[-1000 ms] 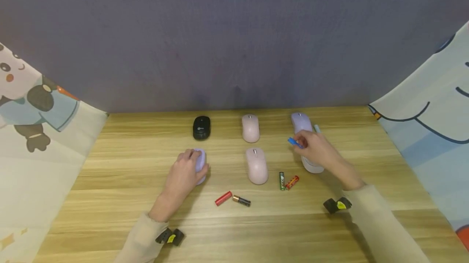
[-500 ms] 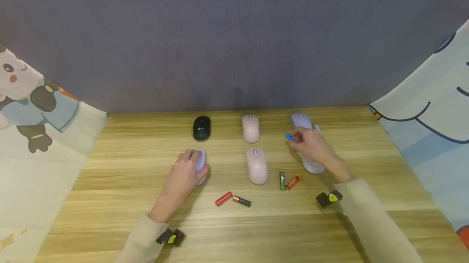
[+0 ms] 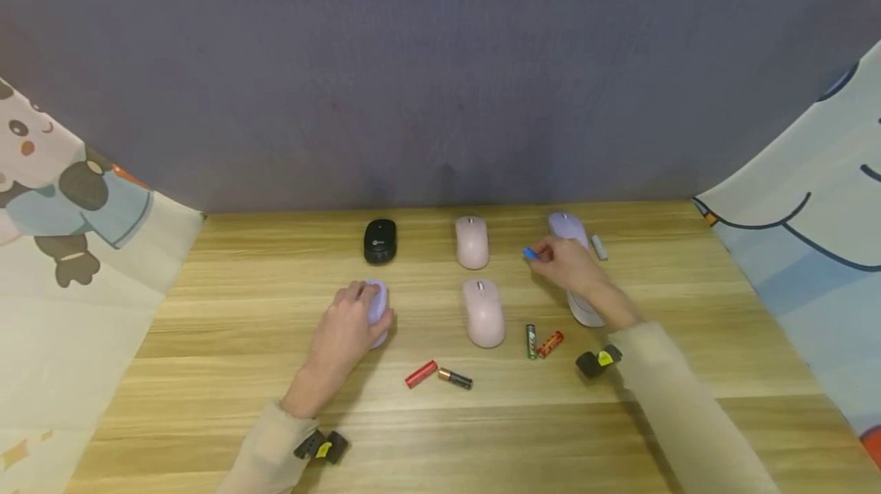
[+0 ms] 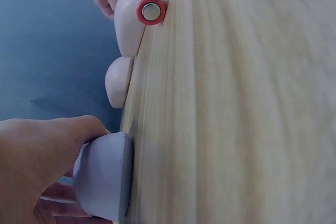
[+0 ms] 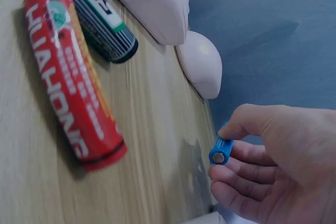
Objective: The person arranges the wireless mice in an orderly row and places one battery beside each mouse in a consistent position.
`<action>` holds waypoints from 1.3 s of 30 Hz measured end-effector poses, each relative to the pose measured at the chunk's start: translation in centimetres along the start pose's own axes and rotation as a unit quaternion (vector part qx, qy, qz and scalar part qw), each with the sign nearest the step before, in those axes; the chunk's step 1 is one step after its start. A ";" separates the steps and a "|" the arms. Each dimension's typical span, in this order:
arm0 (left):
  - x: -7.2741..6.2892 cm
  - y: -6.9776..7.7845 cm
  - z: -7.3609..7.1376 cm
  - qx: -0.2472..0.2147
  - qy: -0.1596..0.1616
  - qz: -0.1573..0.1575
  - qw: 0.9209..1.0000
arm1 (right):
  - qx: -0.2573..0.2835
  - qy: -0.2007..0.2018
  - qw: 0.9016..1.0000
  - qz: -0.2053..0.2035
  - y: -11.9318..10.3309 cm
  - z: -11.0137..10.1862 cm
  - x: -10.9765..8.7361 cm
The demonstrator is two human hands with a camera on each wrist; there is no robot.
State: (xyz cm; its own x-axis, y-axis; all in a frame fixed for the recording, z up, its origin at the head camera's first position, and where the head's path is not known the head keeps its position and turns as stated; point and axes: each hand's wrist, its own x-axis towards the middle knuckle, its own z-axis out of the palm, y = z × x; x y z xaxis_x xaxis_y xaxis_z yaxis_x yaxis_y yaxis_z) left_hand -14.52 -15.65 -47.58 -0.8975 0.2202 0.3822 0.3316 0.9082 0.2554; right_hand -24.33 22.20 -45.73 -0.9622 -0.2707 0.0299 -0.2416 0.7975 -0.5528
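Note:
My left hand (image 3: 344, 332) grips a purple computer mouse (image 3: 378, 304) on the wooden table; in the left wrist view, thumb and fingers curl round the sides of that mouse (image 4: 105, 177). Between thumb and fingertips, my right hand (image 3: 571, 264) pinches a blue battery (image 3: 530, 253). The right wrist view shows the blue battery (image 5: 219, 151) with its flat metal end towards the camera, held above the table. Behind the right hand lies another purple mouse (image 3: 567, 225). A whitish mouse (image 3: 585, 312) is partly hidden under the right wrist.
Two pink mice (image 3: 485, 313) stand in the middle, one behind the other. A black mouse (image 3: 380, 241) lies back left. In front are a red battery (image 3: 421, 374), a black-and-copper battery (image 3: 455, 378), a green battery (image 3: 531, 341) and a red-yellow battery (image 3: 550, 344). A pale battery (image 3: 599, 247) lies back right.
My right hand has moved left and slightly back with the blue battery, uncovering more of the pale battery. My left hand stays on the purple mouse.

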 end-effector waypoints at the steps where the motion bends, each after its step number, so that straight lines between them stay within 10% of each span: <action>1: 0.0 0.0 0.0 -0.001 0.001 0.001 1.000 | 0.001 -0.001 1.000 0.005 0.0 0.1 0.1; 39: 0.0 0.1 0.1 -0.008 -0.002 -0.003 1.000 | 0.026 0.001 0.990 0.141 -3.0 2.8 3.5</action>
State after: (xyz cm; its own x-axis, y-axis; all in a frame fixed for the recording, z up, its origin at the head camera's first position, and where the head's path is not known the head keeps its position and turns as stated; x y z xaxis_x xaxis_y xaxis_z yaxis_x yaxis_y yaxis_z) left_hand -14.49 -15.56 -47.63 -0.9004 0.2158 0.3777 0.3305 0.9040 0.2713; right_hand -26.63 17.29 -46.32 -0.9908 -0.0398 -0.1293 0.0433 0.8124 -0.5815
